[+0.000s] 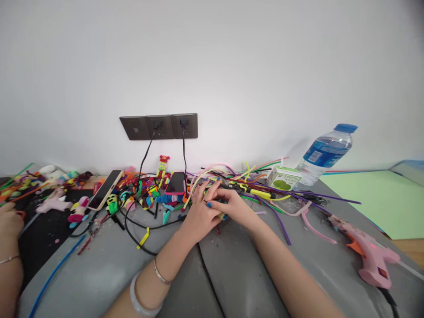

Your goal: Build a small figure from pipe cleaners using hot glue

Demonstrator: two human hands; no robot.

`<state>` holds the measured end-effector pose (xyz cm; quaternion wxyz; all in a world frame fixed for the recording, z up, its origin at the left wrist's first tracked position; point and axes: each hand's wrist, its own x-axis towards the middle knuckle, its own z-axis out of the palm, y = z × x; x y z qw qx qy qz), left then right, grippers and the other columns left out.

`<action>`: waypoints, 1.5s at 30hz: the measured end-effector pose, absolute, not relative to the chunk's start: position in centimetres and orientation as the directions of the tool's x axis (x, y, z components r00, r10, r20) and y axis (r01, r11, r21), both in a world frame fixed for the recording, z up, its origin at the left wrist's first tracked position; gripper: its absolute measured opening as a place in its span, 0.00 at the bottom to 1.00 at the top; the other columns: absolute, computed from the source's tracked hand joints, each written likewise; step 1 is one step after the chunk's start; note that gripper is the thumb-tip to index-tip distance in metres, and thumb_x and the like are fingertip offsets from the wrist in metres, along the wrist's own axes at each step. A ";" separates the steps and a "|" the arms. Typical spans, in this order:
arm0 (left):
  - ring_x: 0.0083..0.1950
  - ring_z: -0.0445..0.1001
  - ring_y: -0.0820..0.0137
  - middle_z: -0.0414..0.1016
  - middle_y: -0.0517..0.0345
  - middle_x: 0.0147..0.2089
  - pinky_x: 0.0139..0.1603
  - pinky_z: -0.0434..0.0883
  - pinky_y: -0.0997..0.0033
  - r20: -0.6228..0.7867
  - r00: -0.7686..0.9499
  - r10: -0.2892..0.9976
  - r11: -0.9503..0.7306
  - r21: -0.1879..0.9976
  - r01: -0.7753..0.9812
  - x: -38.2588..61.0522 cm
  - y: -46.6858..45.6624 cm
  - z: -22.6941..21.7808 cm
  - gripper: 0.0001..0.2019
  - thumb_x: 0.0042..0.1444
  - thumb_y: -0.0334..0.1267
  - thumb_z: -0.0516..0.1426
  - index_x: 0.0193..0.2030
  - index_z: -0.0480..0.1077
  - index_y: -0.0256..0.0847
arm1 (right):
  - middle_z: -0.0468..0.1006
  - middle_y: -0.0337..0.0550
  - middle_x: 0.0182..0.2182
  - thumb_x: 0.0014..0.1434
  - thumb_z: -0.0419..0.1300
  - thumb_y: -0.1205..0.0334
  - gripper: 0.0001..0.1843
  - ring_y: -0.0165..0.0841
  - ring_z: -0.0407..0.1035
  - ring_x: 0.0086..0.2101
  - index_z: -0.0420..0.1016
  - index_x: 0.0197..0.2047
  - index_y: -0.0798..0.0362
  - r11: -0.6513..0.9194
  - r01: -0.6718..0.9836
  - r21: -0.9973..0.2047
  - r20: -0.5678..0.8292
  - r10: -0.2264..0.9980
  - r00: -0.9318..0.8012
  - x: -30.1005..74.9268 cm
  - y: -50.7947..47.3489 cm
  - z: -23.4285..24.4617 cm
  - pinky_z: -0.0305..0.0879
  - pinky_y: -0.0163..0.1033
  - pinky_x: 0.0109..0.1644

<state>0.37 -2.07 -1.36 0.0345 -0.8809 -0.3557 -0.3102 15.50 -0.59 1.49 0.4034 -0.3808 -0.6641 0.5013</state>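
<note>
Left hand (200, 210) overlaps right hand (233, 205) (grasp unclear) near curved, fuzzy stems (284, 229).

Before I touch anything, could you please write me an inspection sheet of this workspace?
Surface: grey table, crowded toward the back.
Job's things: pipe cleaners lie loose; anything held is too hidden to tell.
Clutter: light-framed phone, pink-cased phone, water bottle, small box, pink glue gun at right.
Hands: left hand and right hand touch each other.
Cables: two black cables plugged into the socket panel.
Surroundings: white wall; another person's hand at far left.
</note>
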 end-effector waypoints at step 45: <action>0.75 0.43 0.51 0.31 0.65 0.77 0.71 0.53 0.43 0.564 0.570 0.597 -0.800 0.372 0.470 0.6 -2.4 0.1 0.12 0.51 0.32 0.65 0.42 0.79 0.49 | 0.70 0.37 0.23 0.56 0.62 0.46 0.20 0.30 0.64 0.26 0.64 0.25 0.52 0.259 -0.002 -0.966 0.242 0.902 -0.357 16.8 -0.1 2.0 0.62 0.36 0.32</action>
